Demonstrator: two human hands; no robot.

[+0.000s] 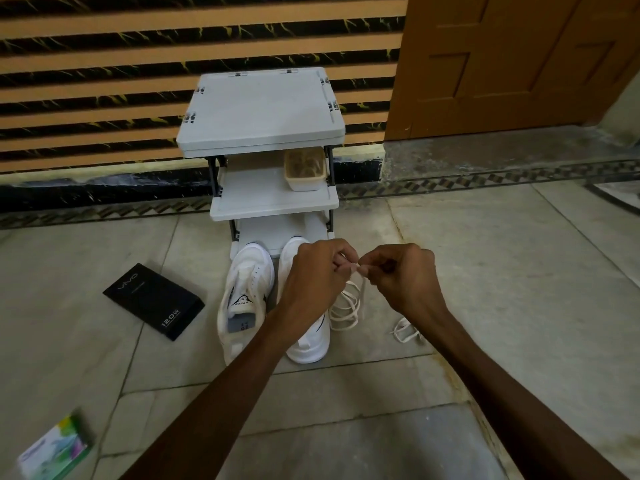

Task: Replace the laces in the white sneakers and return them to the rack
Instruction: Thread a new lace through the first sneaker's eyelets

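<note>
**A:** Pinching the tip of a white lace (347, 306) between the fingers (341, 263) of the left hand (317, 275) and those of the right hand (403, 280). Curled in narrow on both sides, almost knuckle to knuckle, just right of frame centre.

**B:** Yep, and the rest of it hanging in loops straight below. Can't tell if touching the floor (485, 258) or not.

**A:** Right beside the white sneakers (246, 299) though. Parked side by side on the floor at the foot of the grey rack (259, 112), toes toward it, the right-of-frame one half hidden behind the left forearm.

**B:** Second lace (405, 329) in a little heap further right, apart from the shoes, tucked against the right forearm.

**A:** Beige tub (305, 168) on the rack's middle shelf, right side. No idea what's inside, too blurry.

**B:** Further out: black box (154, 301) flat on the floor left of the sneakers, green-and-white packet (53, 448) in the lower left corner, striped wall (104, 81) behind, wooden door (519, 64) upper right.
</note>
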